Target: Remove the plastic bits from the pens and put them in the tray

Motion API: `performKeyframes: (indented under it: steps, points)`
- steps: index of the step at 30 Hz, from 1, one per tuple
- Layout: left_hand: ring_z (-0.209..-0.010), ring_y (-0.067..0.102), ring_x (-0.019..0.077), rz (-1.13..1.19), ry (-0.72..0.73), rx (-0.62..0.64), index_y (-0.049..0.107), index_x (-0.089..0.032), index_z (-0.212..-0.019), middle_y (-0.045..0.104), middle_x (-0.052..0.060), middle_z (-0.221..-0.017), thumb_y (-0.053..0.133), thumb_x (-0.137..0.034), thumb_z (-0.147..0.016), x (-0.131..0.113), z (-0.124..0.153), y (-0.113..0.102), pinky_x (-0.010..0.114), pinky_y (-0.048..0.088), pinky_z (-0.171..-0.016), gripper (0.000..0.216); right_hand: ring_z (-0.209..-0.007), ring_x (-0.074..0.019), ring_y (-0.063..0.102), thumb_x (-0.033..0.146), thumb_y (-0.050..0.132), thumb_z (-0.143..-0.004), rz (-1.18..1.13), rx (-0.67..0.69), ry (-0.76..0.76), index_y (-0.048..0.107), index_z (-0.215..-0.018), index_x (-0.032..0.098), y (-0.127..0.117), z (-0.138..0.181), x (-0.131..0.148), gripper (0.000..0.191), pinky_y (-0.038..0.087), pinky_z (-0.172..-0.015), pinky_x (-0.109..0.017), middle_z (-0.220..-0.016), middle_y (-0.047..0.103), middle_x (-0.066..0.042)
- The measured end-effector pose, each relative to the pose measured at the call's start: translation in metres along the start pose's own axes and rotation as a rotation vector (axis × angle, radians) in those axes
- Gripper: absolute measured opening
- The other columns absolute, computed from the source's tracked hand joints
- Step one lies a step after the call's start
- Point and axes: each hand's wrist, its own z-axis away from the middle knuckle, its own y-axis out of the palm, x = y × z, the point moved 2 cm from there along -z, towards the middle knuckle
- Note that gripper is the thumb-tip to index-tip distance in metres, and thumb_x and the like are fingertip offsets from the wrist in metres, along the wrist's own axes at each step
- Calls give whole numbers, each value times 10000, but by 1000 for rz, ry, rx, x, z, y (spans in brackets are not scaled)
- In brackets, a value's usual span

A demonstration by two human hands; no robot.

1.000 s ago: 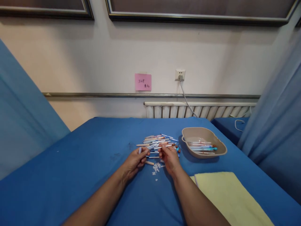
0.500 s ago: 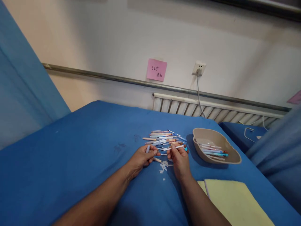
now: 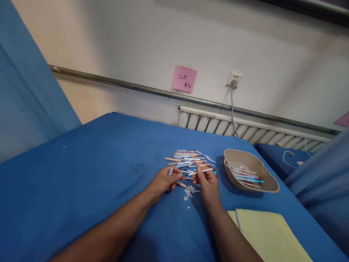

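My left hand point(image 3: 163, 181) is closed around a pale lilac pen barrel point(image 3: 171, 171) just above the blue cloth. My right hand point(image 3: 207, 182) pinches a thin white refill point(image 3: 203, 170) that points left toward the barrel. Beyond both hands lies a loose pile of pens and pen parts point(image 3: 188, 159). Small white bits point(image 3: 188, 191) are scattered on the cloth between my wrists.
A beige tray point(image 3: 242, 156) holding several pens stands to the right of the pile. A yellow cloth point(image 3: 269, 233) lies at the near right. Blue curtains hang at both sides. A radiator point(image 3: 245, 127), wall socket and pink note point(image 3: 184, 78) are behind the table.
The camera tilted down and to the left, so the scene shifted in view. Both hands keep the same hold on the barrel and the refill near the pile.
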Motion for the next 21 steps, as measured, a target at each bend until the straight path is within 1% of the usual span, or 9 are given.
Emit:
performKeyframes:
  steps: [3, 7, 9, 12, 18, 21]
  points:
    - [-332, 330, 23, -9, 5, -5, 524, -157, -826, 696, 25, -712, 676, -460, -679, 0, 0, 0, 166, 184, -340, 369, -506, -105, 534, 484, 641, -764, 32, -11, -31, 572, -726, 176, 0, 0, 1, 318, 430, -504, -237, -638, 633, 4]
    - [-347, 359, 22, 3, 14, 30, 521, -160, -834, 713, 46, -792, 662, -472, -703, 2, 1, 1, 160, 193, -334, 366, -503, -100, 532, 465, 635, -776, 21, -27, -38, 586, -769, 173, 0, 1, 2, 296, 426, -509, -235, -648, 640, 9]
    - [-354, 367, 23, 9, 18, 35, 519, -163, -828, 714, 47, -805, 654, -477, -715, 3, 1, 0, 158, 193, -333, 361, -511, -104, 539, 457, 636, -779, 15, -22, -42, 584, -753, 175, 0, 2, 3, 288, 422, -507, -235, -643, 637, 10]
    - [-359, 367, 22, 16, 23, 42, 525, -162, -822, 710, 42, -796, 648, -480, -725, 3, 1, 0, 157, 191, -334, 355, -511, -105, 537, 457, 634, -781, 15, -20, -46, 590, -743, 175, -1, 2, 3, 289, 422, -511, -237, -635, 633, 11]
    - [-367, 357, 22, 43, 18, 42, 525, -153, -802, 692, 39, -762, 676, -466, -701, -1, 1, -1, 156, 172, -329, 362, -508, -107, 528, 472, 618, -791, -15, -36, -25, 621, -838, 179, -5, 0, -3, 297, 420, -523, -243, -634, 635, 18]
    - [-367, 348, 21, 50, 15, 43, 523, -153, -818, 691, 39, -761, 680, -450, -704, -1, 2, 1, 152, 171, -329, 355, -512, -110, 531, 463, 623, -789, -9, -28, -13, 617, -816, 174, -5, 0, -3, 290, 423, -529, -246, -628, 634, 15]
